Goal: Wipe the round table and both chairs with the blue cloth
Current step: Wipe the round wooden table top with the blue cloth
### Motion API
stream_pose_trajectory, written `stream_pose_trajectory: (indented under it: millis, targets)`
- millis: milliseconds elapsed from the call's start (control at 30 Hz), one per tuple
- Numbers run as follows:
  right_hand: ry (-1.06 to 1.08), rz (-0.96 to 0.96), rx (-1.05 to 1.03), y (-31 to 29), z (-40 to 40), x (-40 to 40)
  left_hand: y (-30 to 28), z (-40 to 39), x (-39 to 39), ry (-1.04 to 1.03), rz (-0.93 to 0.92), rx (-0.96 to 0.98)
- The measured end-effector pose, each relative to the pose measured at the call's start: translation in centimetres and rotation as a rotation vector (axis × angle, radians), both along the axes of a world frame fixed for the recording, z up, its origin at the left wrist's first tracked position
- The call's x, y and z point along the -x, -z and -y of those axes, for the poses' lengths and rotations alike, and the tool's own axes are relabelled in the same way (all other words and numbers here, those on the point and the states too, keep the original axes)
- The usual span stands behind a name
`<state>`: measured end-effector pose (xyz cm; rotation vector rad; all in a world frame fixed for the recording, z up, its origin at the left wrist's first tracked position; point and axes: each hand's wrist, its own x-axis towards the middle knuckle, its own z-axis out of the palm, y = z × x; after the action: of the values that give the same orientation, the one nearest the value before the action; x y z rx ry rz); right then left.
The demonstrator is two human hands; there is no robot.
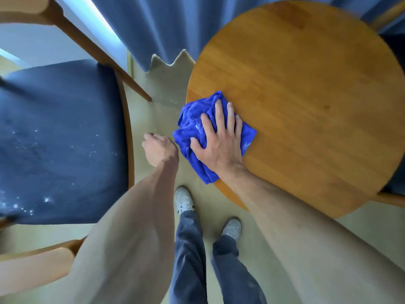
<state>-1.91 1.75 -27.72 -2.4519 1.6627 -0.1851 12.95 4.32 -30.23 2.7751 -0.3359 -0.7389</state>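
The blue cloth (192, 123) lies bunched at the near left edge of the round wooden table (306, 95), partly hanging over the rim. My right hand (219, 139) presses flat on the cloth with its fingers spread and straight. Beside the table edge, over the floor, my left hand (160, 148) hangs with curled fingers; whether it holds anything cannot be seen. One chair (61, 137) with a dark blue seat stands to the left, white crumbs scattered over its cushion. Of the second chair (394, 183), only a sliver shows behind the table at the right.
Blue curtains (164, 29) hang behind the table and chair. A strip of beige floor (162, 88) runs between the left chair and the table, with a few white specks on it. My feet (184, 200) stand on it near the table's edge.
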Motion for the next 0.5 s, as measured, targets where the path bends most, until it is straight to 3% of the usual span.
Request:
stream_pose_trajectory:
  millis: [100, 500]
  targets:
    - [0.073, 0.013, 0.02, 0.1, 3.1, -3.7, 0.6, 1.8, -1.0, 0.1, -0.05, 0.005]
    - [0.151, -0.126, -0.081, -0.2, 19.5, -10.5, 2.7, 7.2, -6.0, 0.098, -0.092, 0.081]
